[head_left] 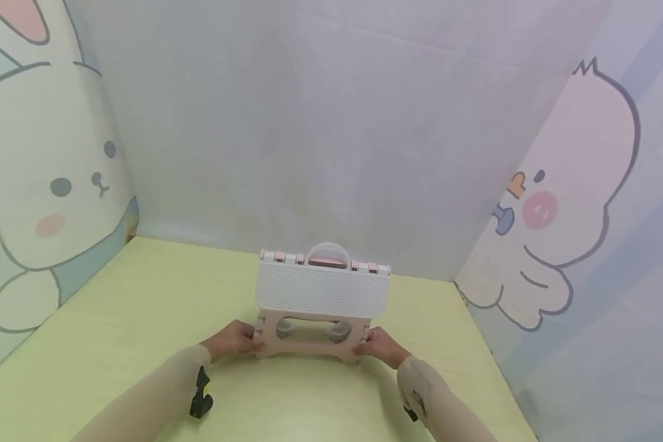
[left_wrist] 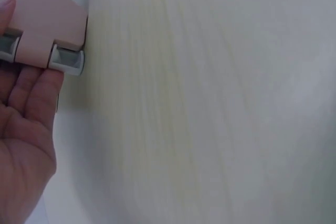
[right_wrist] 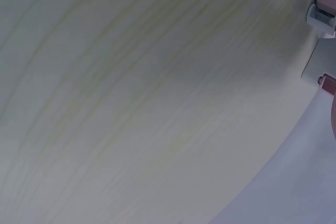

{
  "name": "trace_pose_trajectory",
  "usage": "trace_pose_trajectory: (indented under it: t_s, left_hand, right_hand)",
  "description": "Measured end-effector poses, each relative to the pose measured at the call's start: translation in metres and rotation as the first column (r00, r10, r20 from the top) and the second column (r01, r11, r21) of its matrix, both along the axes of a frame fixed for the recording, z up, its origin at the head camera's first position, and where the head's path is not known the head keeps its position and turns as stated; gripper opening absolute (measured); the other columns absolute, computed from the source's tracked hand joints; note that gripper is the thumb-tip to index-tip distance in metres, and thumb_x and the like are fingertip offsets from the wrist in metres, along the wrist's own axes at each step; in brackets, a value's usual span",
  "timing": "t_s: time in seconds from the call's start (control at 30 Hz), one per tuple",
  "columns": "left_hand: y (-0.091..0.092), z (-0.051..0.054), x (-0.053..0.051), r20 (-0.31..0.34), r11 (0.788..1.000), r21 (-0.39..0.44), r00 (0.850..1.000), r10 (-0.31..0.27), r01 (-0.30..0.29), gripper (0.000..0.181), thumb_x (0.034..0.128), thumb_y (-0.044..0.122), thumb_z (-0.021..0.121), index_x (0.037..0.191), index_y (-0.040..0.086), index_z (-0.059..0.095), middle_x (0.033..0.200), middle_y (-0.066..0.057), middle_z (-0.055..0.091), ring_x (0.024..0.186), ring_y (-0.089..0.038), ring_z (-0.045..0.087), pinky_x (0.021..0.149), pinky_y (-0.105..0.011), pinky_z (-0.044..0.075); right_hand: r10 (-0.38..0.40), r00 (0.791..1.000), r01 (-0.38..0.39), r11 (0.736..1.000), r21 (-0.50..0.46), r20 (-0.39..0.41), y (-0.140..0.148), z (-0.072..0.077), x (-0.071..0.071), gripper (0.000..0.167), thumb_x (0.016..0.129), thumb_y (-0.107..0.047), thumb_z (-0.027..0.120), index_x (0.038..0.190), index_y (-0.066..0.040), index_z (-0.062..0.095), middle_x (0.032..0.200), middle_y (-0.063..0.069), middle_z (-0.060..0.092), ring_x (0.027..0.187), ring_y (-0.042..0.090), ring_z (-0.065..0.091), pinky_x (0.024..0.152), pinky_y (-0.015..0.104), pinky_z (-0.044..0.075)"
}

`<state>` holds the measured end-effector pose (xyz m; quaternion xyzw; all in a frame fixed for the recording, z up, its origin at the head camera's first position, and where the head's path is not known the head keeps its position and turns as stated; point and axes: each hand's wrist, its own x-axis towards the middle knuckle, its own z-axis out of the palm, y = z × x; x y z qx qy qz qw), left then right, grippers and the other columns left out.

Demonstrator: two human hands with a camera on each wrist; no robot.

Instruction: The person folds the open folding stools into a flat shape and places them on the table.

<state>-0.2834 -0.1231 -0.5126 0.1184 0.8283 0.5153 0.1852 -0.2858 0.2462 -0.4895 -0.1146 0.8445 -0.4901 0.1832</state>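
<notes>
A white and pink folding stool [head_left: 321, 288] stands at the middle of the table in the head view. Its white woven-textured top panel is tilted toward me, with a curved white handle [head_left: 328, 247] along the upper edge. Below is a pink leg panel [head_left: 309, 348] with cut-out openings. My left hand [head_left: 232, 339] grips the left edge of that panel, and the left wrist view shows its fingertips against a pink hinged edge [left_wrist: 34, 48]. At the opposite edge my right hand [head_left: 387, 348] holds the panel. Only a hinged corner [right_wrist: 321, 19] appears in the right wrist view.
A pale yellow wood-grain table [head_left: 160, 288] spreads around the stool. Behind it hangs a plain light curtain [head_left: 320, 135], with a cartoon rabbit [head_left: 50, 147] on the left side and a cartoon duck [head_left: 574, 178] on the right. Black straps [head_left: 201, 396] sit on the sleeves.
</notes>
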Motion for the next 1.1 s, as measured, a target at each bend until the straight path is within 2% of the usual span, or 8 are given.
trace_pose_trajectory:
  t_s: [0.13, 0.3, 0.6, 0.9, 1.1]
  left_hand:
    - [-0.0005, -0.0007, -0.0007, -0.003, 1.000, -0.012, 1.000, 0.000, 0.000, 0.017, 0.0833, 0.014, 0.073, 0.090, -0.002, 0.070, 0.070, 0.002, 0.054, 0.069, -0.015, 0.045, 0.062, -0.030, 0.038]
    - [-0.0006, -0.0004, -0.0017, 0.005, 1.000, -0.022, 1.000, 0.001, -0.001, 0.019, 0.0836, 0.014, 0.073, 0.092, -0.003, 0.071, 0.074, 0.001, 0.059, 0.070, -0.015, 0.046, 0.063, -0.030, 0.040]
    - [-0.0003, 0.0005, -0.0008, 0.009, 1.000, -0.026, 1.000, 0.010, -0.010, 0.019, 0.0831, 0.012, 0.072, 0.093, -0.004, 0.070, 0.080, -0.003, 0.065, 0.071, -0.016, 0.048, 0.065, -0.030, 0.043]
    - [-0.0003, 0.0014, -0.0015, 0.015, 1.000, -0.019, 1.000, 0.016, -0.015, 0.021, 0.0838, 0.012, 0.072, 0.095, -0.005, 0.070, 0.084, -0.006, 0.068, 0.072, -0.015, 0.050, 0.066, -0.030, 0.044]
    - [0.0000, 0.0012, -0.0012, 0.019, 0.999, -0.033, 1.000, 0.020, -0.019, 0.022, 0.0835, 0.012, 0.072, 0.097, -0.005, 0.070, 0.086, -0.007, 0.068, 0.073, -0.016, 0.050, 0.067, -0.031, 0.045]
  right_hand:
    - [-0.002, 1.000, 0.002, 1.000, -0.025, 0.004, -0.0014, 0.0011, 0.0018, 0.024, 0.076, -0.005, 0.070, 0.095, 0.010, 0.069, 0.105, 0.016, 0.070, 0.096, 0.019, 0.064, 0.088, 0.042, 0.049]
    - [0.003, 1.000, -0.003, 0.999, -0.034, 0.006, -0.0011, 0.0001, 0.0006, 0.024, 0.076, -0.004, 0.070, 0.096, 0.010, 0.069, 0.106, 0.017, 0.069, 0.098, 0.021, 0.064, 0.090, 0.043, 0.048]
    - [0.013, 1.000, -0.013, 0.999, -0.051, -0.011, -0.0008, -0.0020, -0.0012, 0.023, 0.073, -0.003, 0.070, 0.090, 0.012, 0.069, 0.099, 0.016, 0.071, 0.090, 0.014, 0.064, 0.084, 0.035, 0.050]
    - [-0.005, 1.000, 0.005, 1.000, -0.013, -0.005, -0.0015, -0.0003, -0.0018, 0.022, 0.076, -0.005, 0.069, 0.093, 0.010, 0.069, 0.101, 0.016, 0.071, 0.093, 0.020, 0.065, 0.087, 0.041, 0.049]
    - [-0.004, 1.000, 0.004, 1.000, -0.029, -0.002, -0.0023, 0.0000, 0.0006, 0.021, 0.076, -0.004, 0.069, 0.092, 0.011, 0.069, 0.099, 0.015, 0.071, 0.091, 0.018, 0.065, 0.085, 0.040, 0.050]
